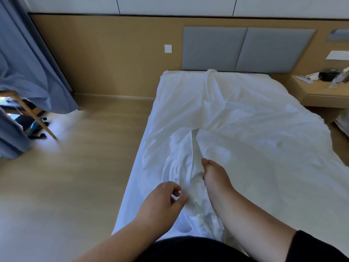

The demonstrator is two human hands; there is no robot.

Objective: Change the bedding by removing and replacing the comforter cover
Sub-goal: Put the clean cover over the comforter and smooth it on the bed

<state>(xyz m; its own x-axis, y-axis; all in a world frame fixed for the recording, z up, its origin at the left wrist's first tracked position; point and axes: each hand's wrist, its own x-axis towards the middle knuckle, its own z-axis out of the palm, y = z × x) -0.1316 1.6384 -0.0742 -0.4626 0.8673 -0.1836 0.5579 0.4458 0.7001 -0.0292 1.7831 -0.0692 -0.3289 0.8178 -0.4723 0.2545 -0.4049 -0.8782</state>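
Along the middle of the bed, the white comforter cover lies spread flat and creased, its long axis running from 6 o'clock at the foot to 12 o'clock at the grey headboard. A raised fold of the cover runs up that same line from the person's hands.

The right hand grips this fold at its near end, fingers curled into the cloth. The left hand sits just beside it at 8 o'clock, fingers loosely curled, thumb and forefinger close to the cloth; whether it pinches any fabric cannot be told. The right hand is the one engaged, and the left is the nearer to the cover's left edge.

Judgement: the coming move is a pull or gather along the 12-to-6 line, toward the body.

Edges and room: the bed's left edge drops to bare wooden floor from 7 to 10 o'clock, giving open room on that side. At 2 o'clock a bedside desk carrying small items stands near the bed's right edge, so clearance there is tighter. A blue curtain hangs well apart at 10 o'clock.
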